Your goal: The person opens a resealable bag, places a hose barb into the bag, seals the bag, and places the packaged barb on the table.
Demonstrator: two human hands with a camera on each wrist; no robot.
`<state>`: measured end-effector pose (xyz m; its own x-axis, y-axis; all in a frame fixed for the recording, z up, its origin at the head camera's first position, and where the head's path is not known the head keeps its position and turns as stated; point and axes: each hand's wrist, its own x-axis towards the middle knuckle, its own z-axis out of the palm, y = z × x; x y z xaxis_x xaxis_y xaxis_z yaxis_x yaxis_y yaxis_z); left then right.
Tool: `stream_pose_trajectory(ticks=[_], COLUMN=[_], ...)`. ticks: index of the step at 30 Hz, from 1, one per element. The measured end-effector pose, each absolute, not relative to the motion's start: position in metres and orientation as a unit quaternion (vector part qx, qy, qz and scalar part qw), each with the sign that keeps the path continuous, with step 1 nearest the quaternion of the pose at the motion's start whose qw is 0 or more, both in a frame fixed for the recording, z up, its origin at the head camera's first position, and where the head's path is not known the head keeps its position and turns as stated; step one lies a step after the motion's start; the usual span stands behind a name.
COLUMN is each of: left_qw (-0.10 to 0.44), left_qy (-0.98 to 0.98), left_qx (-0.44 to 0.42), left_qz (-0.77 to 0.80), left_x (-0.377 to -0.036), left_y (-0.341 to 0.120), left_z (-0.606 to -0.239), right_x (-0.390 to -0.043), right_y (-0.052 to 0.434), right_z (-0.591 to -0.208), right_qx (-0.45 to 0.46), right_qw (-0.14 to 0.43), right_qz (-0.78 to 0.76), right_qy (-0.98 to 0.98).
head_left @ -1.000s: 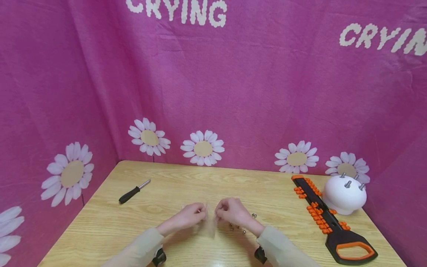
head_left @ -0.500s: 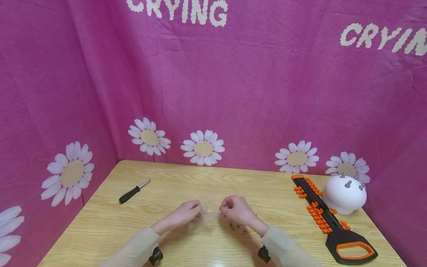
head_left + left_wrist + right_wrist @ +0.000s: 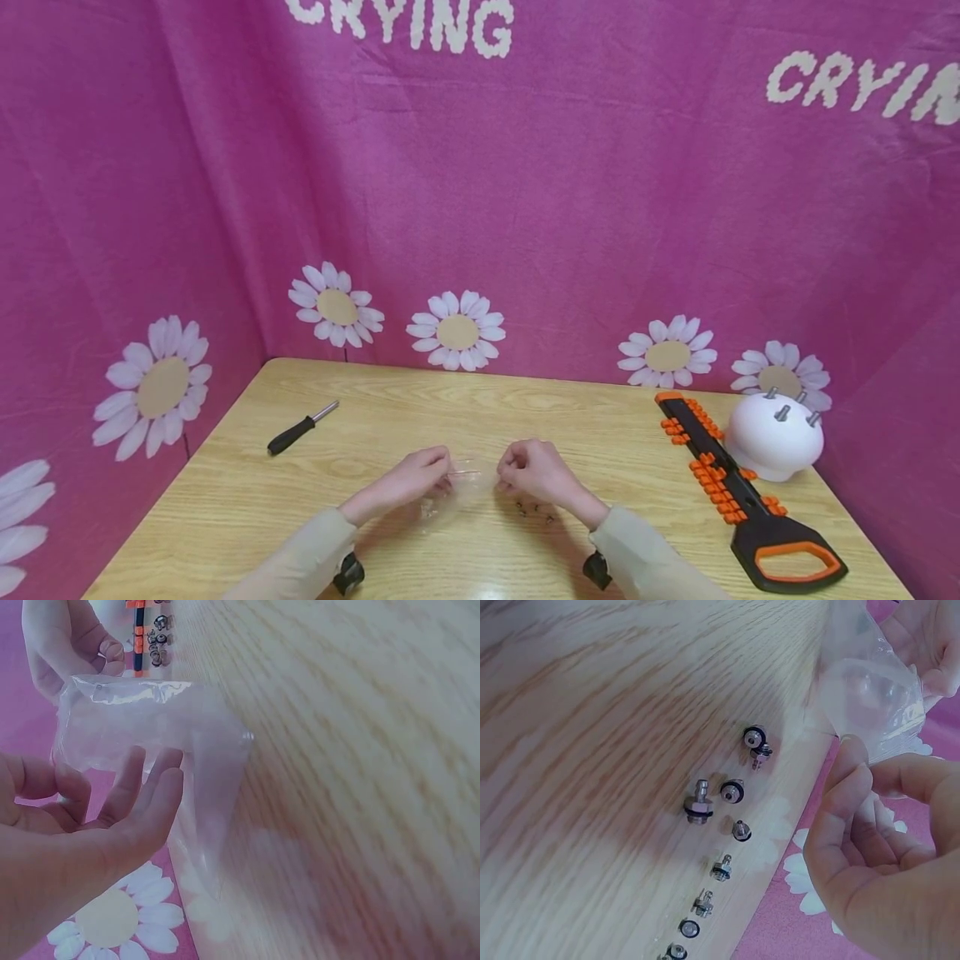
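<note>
A thin clear plastic bag (image 3: 467, 483) stretches between my hands over the wooden table. My left hand (image 3: 420, 477) pinches one edge; in the left wrist view that hand's (image 3: 90, 817) other fingers lie against the film, and a loose flap of the bag (image 3: 214, 787) hangs toward the tabletop. My right hand (image 3: 534, 471) pinches the opposite edge between thumb and forefinger, its other fingers curled in. Below the right hand, several small metal barbed fittings (image 3: 699, 804) with black rings lie scattered on the wood, partly hidden by the hand in the head view.
A black-handled screwdriver (image 3: 302, 429) lies at the left. To the right are a long black bar with orange clips and a looped handle (image 3: 750, 500), and a white rounded dome (image 3: 774, 442) with several metal pegs on top. Pink fabric (image 3: 555, 208) hangs behind the table (image 3: 390, 392).
My hands have drawn slightly apart, and the bag has gone from an upright blur between them to lying flatter, its printed line showing. The fittings have stayed put.
</note>
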<state>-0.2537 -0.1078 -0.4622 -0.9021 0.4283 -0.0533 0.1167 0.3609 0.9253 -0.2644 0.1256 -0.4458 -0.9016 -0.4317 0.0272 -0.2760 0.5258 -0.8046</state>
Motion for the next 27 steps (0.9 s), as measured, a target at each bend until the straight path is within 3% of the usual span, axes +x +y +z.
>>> stream_pose_trajectory(ticks=[10,21,27], left_qw=[0.105,0.103,0.054], left_qy=[0.850,0.843,0.850], left_qx=[0.205,0.234,0.237], left_qz=[0.474,0.473,0.468], left_x=[-0.2541,-0.2548,-0.2558], left_y=[-0.1064,-0.1061,-0.1037], left_z=[-0.4620,-0.4581,-0.4574], right_x=[-0.2634,-0.2623,-0.2609], right_y=[0.1215,0.1187,0.1190], right_z=[-0.4451,-0.4441,-0.4431], right_qx=[-0.200,-0.190,-0.184], right_qw=[0.091,0.099,0.110], right_qz=[-0.431,-0.437,-0.451], right_qy=[0.875,0.874,0.867])
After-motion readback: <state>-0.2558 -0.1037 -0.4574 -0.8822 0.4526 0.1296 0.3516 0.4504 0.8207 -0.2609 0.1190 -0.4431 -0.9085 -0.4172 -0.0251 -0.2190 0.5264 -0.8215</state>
